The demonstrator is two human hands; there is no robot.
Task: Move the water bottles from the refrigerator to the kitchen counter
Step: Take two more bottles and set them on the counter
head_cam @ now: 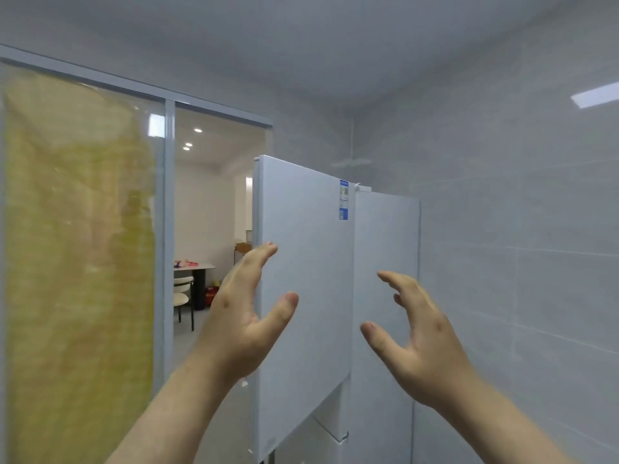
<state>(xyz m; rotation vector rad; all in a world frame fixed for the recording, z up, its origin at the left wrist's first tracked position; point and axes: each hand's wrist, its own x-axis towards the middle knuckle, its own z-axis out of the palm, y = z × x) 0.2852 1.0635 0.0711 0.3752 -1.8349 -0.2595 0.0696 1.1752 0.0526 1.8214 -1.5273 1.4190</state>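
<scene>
Two bare hands raised before a tall white refrigerator (335,279), its upper left door ajar.

Left hand (246,313) and right hand (415,333) spread wide, holding nothing; no water bottles visible.

The white refrigerator's left door (304,279) stands ajar, blocking the way inside (its free edge toward the glass sliding partition (167,229)); open air lies between both hands.
</scene>
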